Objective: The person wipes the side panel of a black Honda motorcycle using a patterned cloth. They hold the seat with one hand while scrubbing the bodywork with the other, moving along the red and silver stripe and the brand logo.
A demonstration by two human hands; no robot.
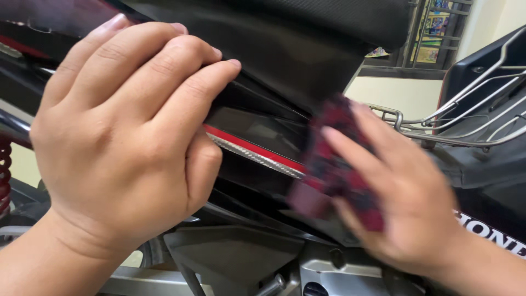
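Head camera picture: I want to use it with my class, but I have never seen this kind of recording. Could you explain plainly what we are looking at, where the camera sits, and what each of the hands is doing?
The single picture comes from a camera worn on a person's head, looking down at their own two bare hands. There is no robot. In front of them is the side of a motorcycle: a black side panel with a red stripe, under the dark seat. The left hand grips the upper edge of that panel, fingers curled over it. The right hand presses a dark red cloth against the panel; hand and cloth are blurred, so they are moving. To the right is a metal wire rack; at the far left, a red coil spring. Grey metal parts sit below.
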